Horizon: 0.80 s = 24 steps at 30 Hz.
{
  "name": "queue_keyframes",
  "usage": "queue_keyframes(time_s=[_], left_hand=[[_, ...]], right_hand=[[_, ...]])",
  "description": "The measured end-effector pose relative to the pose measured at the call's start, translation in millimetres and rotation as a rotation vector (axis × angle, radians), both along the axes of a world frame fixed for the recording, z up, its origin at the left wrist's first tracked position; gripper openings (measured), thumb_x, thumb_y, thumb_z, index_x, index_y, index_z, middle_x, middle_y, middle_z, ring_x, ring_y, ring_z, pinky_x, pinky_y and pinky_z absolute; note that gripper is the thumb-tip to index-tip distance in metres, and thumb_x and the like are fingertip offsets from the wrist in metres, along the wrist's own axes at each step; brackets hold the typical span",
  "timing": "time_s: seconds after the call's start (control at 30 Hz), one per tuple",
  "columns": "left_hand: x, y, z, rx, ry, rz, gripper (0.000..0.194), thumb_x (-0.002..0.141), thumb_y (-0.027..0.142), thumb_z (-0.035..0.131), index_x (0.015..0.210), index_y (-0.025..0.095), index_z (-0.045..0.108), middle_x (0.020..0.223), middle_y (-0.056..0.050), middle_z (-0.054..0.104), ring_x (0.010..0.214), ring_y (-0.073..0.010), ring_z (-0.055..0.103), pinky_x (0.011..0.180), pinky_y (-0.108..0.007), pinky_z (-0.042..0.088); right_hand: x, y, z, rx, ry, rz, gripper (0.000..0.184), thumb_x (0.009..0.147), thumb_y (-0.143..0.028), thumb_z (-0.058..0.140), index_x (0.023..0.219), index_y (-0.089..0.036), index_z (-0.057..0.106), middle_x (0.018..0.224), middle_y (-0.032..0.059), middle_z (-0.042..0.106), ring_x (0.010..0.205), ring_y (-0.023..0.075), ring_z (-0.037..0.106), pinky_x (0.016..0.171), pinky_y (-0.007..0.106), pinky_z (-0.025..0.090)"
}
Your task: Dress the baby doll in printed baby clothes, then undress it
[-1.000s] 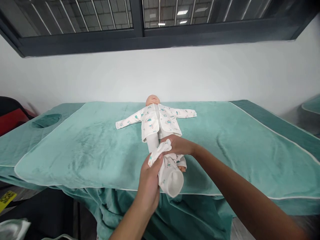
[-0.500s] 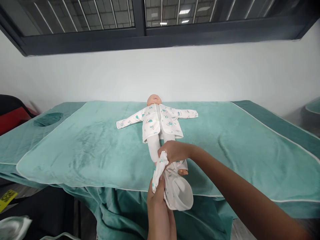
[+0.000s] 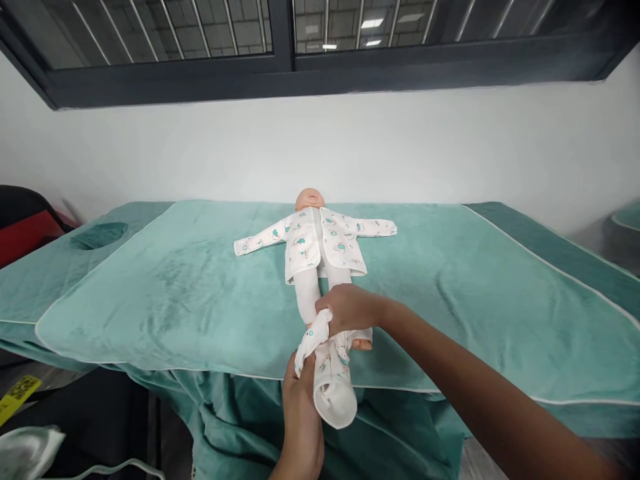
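Left hand and right hand both clasp a printed white garment by the doll's legs

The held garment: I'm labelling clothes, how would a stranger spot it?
Find the green bed below the window. At its near edge, left hand and right hand grip a white printed garment. Unlike the printed jacket on the doll, it is bunched, with a round opening toward the camera.

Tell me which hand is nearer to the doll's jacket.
Right. The right hand is just below the hem of the jacket, in front of the doll's legs; the left hand is farther down, by the green cover's near edge.
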<state>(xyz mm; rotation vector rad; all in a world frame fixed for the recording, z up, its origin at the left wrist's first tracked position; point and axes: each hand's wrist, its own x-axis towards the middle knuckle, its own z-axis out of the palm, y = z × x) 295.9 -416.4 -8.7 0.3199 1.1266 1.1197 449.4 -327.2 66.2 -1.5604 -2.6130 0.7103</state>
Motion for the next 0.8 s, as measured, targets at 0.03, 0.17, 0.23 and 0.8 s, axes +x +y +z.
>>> queue_keyframes(time_s=[0.03, 0.17, 0.23, 0.8], left_hand=[[-0.4, 0.4, 3.0, 0.01, 0.024, -0.018, 0.05, 0.066, 0.036, 0.078, 0.11, 0.015, 0.066, 0.091, -0.007, 0.074, 0.079, -0.0214, 0.07, 0.068, -0.028, 0.054], [-2.1, -1.3, 14.9, 0.044, 0.051, -0.085, 0.048, 0.07, 0.04, 0.076, 0.11, 0.015, 0.066, 0.096, -0.008, 0.073, 0.086, -0.0221, 0.068, 0.073, -0.028, 0.052], [-5.0, -1.6, 16.2, 0.063, 0.05, -0.099, 0.048, 0.072, 0.04, 0.074, 0.112, 0.016, 0.064, 0.094, -0.007, 0.073, 0.085, -0.0211, 0.067, 0.073, -0.028, 0.051], [-33.2, 88.8, 19.8, 0.643, 0.505, -0.354, 0.019, 0.072, 0.035, 0.065, 0.075, 0.018, 0.057, 0.061, 0.004, 0.057, 0.059, -0.0123, 0.049, 0.054, -0.022, 0.039]], right_hand=[[0.5, -0.3, -0.3, 0.008, 0.001, -0.004, 0.024, 0.072, -0.043, 0.067, 0.071, -0.019, 0.064, 0.074, 0.001, 0.068, 0.067, 0.0158, 0.058, 0.058, 0.025, 0.033], [3.2, -0.5, -2.6, -0.005, 0.058, -0.005, 0.021, 0.07, -0.039, 0.068, 0.069, -0.019, 0.062, 0.074, 0.0007, 0.067, 0.068, 0.0162, 0.058, 0.059, 0.026, 0.035], [4.3, -0.5, -4.2, -0.018, 0.098, -0.019, 0.021, 0.07, -0.038, 0.07, 0.07, -0.019, 0.062, 0.076, 0.0008, 0.068, 0.07, 0.0171, 0.059, 0.061, 0.026, 0.036], [13.2, -2.1, -0.8, -0.211, 0.444, -0.216, 0.044, 0.065, -0.051, 0.076, 0.088, -0.018, 0.059, 0.087, 0.0011, 0.063, 0.079, 0.0184, 0.055, 0.064, 0.027, 0.038]])
